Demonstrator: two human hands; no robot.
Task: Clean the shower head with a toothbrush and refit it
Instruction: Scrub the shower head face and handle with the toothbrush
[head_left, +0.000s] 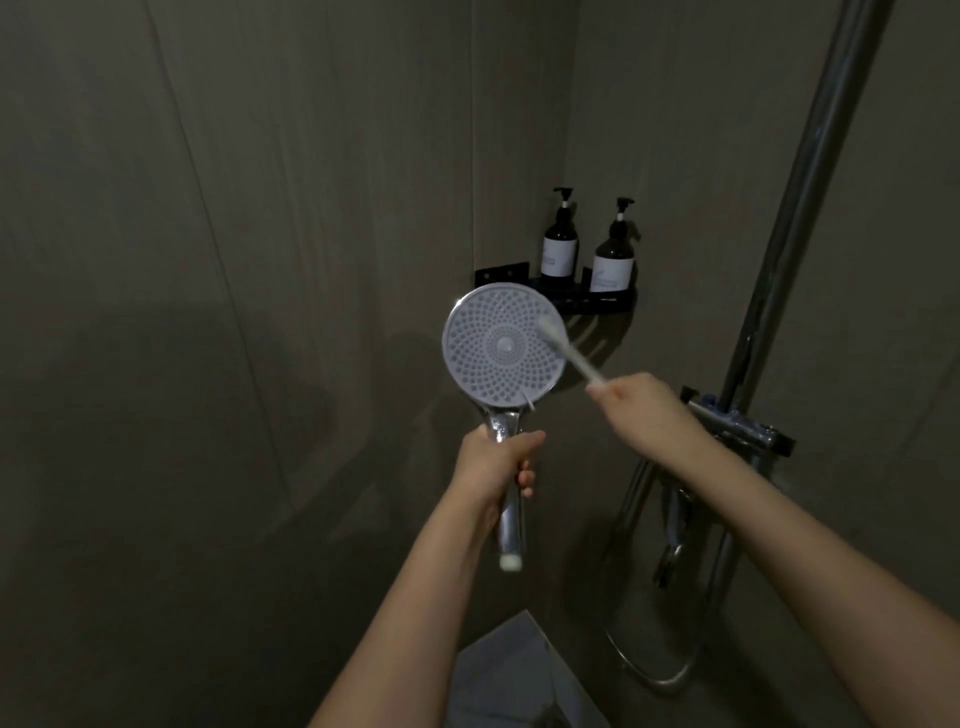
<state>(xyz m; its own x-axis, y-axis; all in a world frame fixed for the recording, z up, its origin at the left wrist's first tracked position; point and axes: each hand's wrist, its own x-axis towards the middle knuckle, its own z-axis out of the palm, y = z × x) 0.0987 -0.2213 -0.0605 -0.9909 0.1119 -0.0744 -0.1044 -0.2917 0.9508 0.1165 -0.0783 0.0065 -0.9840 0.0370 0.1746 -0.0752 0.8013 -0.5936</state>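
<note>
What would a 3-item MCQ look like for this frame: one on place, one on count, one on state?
1. Where is the toothbrush head?
A. On the upper right of the shower head face
B. On the corner shelf
C. On the floor

2. How many pump bottles stand on the corner shelf?
A. One
B. Two
C. Four

3. What is the left hand doing?
A. Hanging open
B. Pressing the wall
C. Gripping the shower head's handle

Key: 1 A, bristles touch the face near its upper right rim, the right hand holding the brush; 2 B, two dark bottles stand side by side; 3 C, fingers curl round the chrome handle.
</note>
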